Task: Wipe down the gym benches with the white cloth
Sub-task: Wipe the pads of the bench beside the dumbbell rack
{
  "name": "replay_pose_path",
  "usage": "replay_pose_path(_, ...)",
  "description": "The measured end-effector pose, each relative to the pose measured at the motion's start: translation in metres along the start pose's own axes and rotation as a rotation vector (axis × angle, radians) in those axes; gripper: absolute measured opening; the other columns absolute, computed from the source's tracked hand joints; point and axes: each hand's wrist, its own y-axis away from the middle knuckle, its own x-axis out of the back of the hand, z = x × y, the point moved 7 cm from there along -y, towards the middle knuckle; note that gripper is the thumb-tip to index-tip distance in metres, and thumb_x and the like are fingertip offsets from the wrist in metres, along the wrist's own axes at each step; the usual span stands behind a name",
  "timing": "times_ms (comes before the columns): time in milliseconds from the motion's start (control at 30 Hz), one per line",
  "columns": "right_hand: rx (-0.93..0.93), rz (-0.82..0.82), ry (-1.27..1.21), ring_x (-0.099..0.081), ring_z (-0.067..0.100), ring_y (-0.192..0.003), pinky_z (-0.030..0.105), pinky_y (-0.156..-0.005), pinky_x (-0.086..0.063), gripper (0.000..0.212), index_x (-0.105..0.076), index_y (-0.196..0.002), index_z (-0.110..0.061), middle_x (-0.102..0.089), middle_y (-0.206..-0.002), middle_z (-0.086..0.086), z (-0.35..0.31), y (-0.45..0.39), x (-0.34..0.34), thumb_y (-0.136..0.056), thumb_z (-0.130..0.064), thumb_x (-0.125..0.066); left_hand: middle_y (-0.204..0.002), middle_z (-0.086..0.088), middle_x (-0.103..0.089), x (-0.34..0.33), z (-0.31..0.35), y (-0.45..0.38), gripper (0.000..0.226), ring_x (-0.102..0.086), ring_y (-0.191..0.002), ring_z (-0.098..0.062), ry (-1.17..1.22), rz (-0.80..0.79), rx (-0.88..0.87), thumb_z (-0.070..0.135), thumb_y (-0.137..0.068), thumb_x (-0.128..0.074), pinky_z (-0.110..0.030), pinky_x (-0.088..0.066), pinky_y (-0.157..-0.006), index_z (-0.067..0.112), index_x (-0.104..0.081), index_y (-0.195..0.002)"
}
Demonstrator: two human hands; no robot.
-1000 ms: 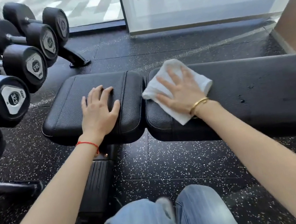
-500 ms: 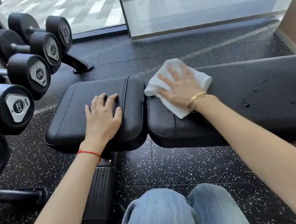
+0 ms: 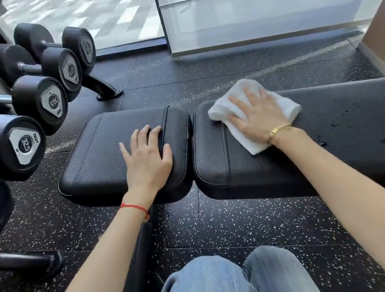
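From the head camera, the right hand (image 3: pixel 257 113) is lying flat with fingers straight and spread on the white cloth (image 3: pixel 252 113), pressing it onto the long back pad (image 3: pixel 346 121) of the gym bench, near the pad's left end and toward its far edge. The cloth is folded; one corner is sticking out to the left of the fingers and another below the wrist, where a gold bracelet (image 3: pixel 278 131) is sitting. Compared with a second ago, hand and cloth are lying slightly further right along the pad and closer to its far edge, so more of the pad's bare left end is showing between the cloth and the gap.

The left hand (image 3: pixel 146 155) is resting open on the shorter seat pad (image 3: pixel 102 155), palm down, fingers straight and holding nothing, the thumb lying beside the pad's raised seam; a red string (image 3: pixel 134 208) is circling the wrist. Its place on the pad is staying the same as before.

Dark wet spots (image 3: pixel 334 124) are showing on the back pad to the right of the cloth. A row of black dumbbells (image 3: pixel 7 145) is sitting on a rack at the left, and knees in blue jeans (image 3: pixel 234 288) are showing at the bottom, over speckled black flooring (image 3: pixel 249 225).
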Motion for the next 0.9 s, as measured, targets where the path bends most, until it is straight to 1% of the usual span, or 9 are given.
replay_pose_path(100, 0.097, -0.006, 0.058, 0.017, 0.037, -0.148, 0.053, -0.12, 0.008, 0.069, -0.007, -0.155, -0.038, 0.005, -0.165, -0.001, -0.037, -0.016, -0.01, -0.094, -0.069, -0.011, -0.152, -0.003, -0.04, 0.003, -0.001, 0.0, 0.06, -0.026, -0.144, -0.023, 0.009, 0.024, -0.002, 0.047, -0.088, -0.034, -0.06, -0.01, -0.118, 0.024, -0.046, -0.142)
replay_pose_path(267, 0.288, 0.029, 0.023, 0.013, 0.037, -0.148, 0.051, -0.122, 0.002, 0.08, -0.004, -0.154, -0.041, 0.009, -0.164, -0.007, -0.054, 0.071, -0.016, -0.081, -0.073, 0.006, -0.152, -0.003, -0.041, 0.004, -0.004, 0.001, 0.058, -0.027, -0.145, -0.024, 0.013, 0.032, -0.028, 0.048, -0.09, -0.036, -0.059, -0.011, -0.118, 0.025, -0.045, -0.142)
replay_pose_path(400, 0.282, 0.209, 0.068, -0.023, 0.039, -0.145, 0.05, -0.117, -0.013, 0.063, -0.031, -0.152, -0.029, -0.024, -0.161, 0.006, 0.008, 0.1, 0.005, -0.096, -0.058, -0.026, -0.151, -0.005, -0.042, 0.004, -0.001, 0.004, 0.055, -0.028, -0.144, -0.026, 0.015, 0.033, -0.048, 0.044, -0.092, -0.038, -0.061, -0.012, -0.117, 0.022, -0.047, -0.142)
replay_pose_path(467, 0.108, 0.178, 0.048, -0.016, 0.04, -0.146, 0.05, -0.118, -0.011, 0.06, -0.026, -0.152, -0.032, -0.018, -0.163, 0.005, 0.044, 0.079, 0.014, -0.098, -0.057, -0.03, -0.147, -0.004, -0.046, 0.008, 0.009, 0.007, 0.053, -0.034, -0.141, -0.024, 0.013, 0.062, -0.093, 0.042, -0.091, -0.037, -0.061, -0.015, -0.117, 0.021, -0.051, -0.138)
replay_pose_path(533, -0.052, 0.048, 0.02, 0.0, 0.039, -0.149, 0.051, -0.121, -0.005, 0.064, -0.014, -0.153, -0.038, -0.003, -0.165, 0.001, 0.054, 0.051, 0.008, -0.095, -0.064, -0.021, -0.143, 0.0, -0.05, 0.012, 0.025, 0.011, 0.052, -0.038, -0.138, -0.02, 0.038, 0.084, -0.146, 0.042, -0.09, -0.036, -0.058, -0.016, -0.118, 0.023, -0.054, -0.135)
replay_pose_path(567, -0.051, 0.031, 0.034, 0.003, 0.04, -0.148, 0.052, -0.121, -0.003, 0.067, -0.012, -0.154, -0.038, -0.003, -0.165, 0.001, 0.044, 0.041, 0.005, -0.093, -0.068, -0.015, -0.142, 0.002, -0.051, 0.013, 0.035, 0.013, 0.052, -0.039, -0.137, -0.019, 0.054, 0.082, -0.171, 0.043, -0.09, -0.035, -0.056, -0.016, -0.118, 0.024, -0.055, -0.134)
replay_pose_path(700, 0.161, 0.05, 0.077, 0.005, 0.04, -0.149, 0.054, -0.12, -0.004, 0.089, -0.011, -0.155, -0.033, -0.003, -0.165, 0.0, -0.017, 0.061, -0.011, -0.08, -0.074, 0.016, -0.142, 0.004, -0.052, -0.001, 0.057, 0.017, 0.053, -0.039, -0.137, -0.019, 0.025, 0.026, -0.255, 0.046, -0.091, -0.031, -0.053, -0.02, -0.117, 0.027, -0.054, -0.135)
replay_pose_path(800, 0.225, 0.093, 0.027, -0.003, 0.036, -0.15, 0.051, -0.121, -0.009, 0.074, -0.014, -0.155, -0.035, -0.005, -0.165, -0.003, -0.001, 0.11, -0.015, -0.092, -0.07, 0.0, -0.143, 0.003, -0.05, -0.008, 0.053, 0.017, 0.052, -0.039, -0.137, -0.021, -0.031, 0.026, -0.283, 0.046, -0.092, -0.033, -0.053, -0.023, -0.116, 0.028, -0.054, -0.135)
replay_pose_path(900, 0.113, 0.154, 0.072, -0.015, 0.035, -0.149, 0.05, -0.121, -0.011, 0.068, -0.022, -0.154, -0.03, -0.015, -0.164, 0.002, 0.059, 0.112, -0.003, -0.094, -0.062, -0.014, -0.143, 0.003, -0.05, -0.008, 0.053, 0.018, 0.051, -0.038, -0.137, -0.021, -0.025, 0.031, -0.282, 0.045, -0.092, -0.034, -0.053, -0.022, -0.116, 0.028, -0.054, -0.136)
